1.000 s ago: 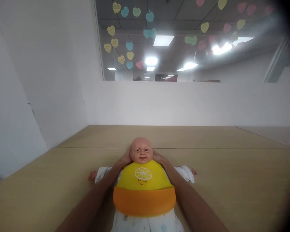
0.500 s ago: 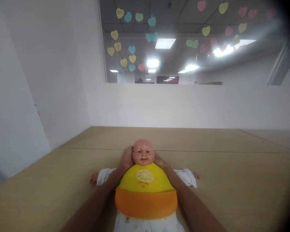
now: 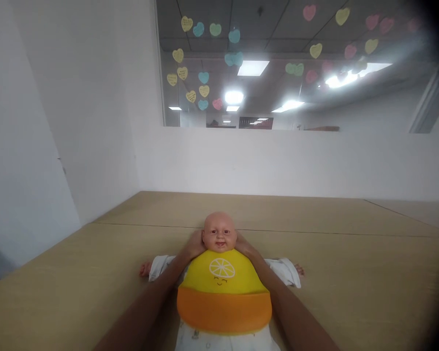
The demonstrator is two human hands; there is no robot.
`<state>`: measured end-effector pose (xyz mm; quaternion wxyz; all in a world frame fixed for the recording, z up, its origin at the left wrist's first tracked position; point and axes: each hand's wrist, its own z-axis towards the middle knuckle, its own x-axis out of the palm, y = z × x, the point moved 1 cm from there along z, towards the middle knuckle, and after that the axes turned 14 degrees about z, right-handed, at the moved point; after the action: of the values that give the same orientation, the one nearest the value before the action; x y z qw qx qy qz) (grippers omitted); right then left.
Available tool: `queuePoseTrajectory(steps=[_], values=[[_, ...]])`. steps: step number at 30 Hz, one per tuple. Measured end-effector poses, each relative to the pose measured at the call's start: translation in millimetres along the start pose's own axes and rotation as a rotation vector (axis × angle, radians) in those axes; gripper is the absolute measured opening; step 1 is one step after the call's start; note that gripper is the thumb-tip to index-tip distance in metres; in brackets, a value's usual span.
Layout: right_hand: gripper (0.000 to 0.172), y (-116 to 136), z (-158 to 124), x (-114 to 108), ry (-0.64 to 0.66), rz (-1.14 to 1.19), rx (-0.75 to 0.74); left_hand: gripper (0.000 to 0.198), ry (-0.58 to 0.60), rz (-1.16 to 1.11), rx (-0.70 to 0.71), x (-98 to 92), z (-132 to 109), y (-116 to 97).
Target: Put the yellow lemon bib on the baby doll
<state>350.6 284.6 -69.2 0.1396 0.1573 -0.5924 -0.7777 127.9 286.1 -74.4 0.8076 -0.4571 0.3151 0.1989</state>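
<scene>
Lying on its back on the tan surface (image 3: pixel 76 287), the baby doll (image 3: pixel 219 233) faces the camera, arms spread sideways in white sleeves. A yellow bib (image 3: pixel 222 287) with an orange pocket and a lemon print covers its chest. Left hand (image 3: pixel 194 245) cups the doll's neck on one side, right hand (image 3: pixel 245 246) on the other, both touching the bib's upper edge; fingers are hidden behind the head, so whether they pinch anything cannot be told. Beyond: white wall (image 3: pixel 277 161), window with paper hearts (image 3: pixel 204 78)
</scene>
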Motion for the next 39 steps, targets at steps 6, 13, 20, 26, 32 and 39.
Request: queuePoseTrajectory(steps=[6,13,20,26,32,39], values=[[0.092,2,0,0,-0.023,-0.017,0.046,0.042,0.032,0.023,-0.081,-3.7,3,6],[0.092,4,-1,-2,-0.007,-0.022,0.016,0.034,0.014,-0.036,-0.187,-3.4,4,8],[0.086,2,-2,-1,0.001,0.049,0.0,0.035,0.065,-0.053,-0.124,-8.4,0,-1],[0.082,3,-6,-2,-0.019,0.044,-0.015,0.036,0.156,0.067,-0.089,-14.2,1,-4],[0.084,-4,-3,-3,-0.018,0.045,0.009,0.046,0.101,0.086,-0.075,-6.5,-3,-2],[0.088,-5,-1,-6,-0.035,0.009,0.003,0.048,0.043,0.122,-0.114,-1.2,-2,6]])
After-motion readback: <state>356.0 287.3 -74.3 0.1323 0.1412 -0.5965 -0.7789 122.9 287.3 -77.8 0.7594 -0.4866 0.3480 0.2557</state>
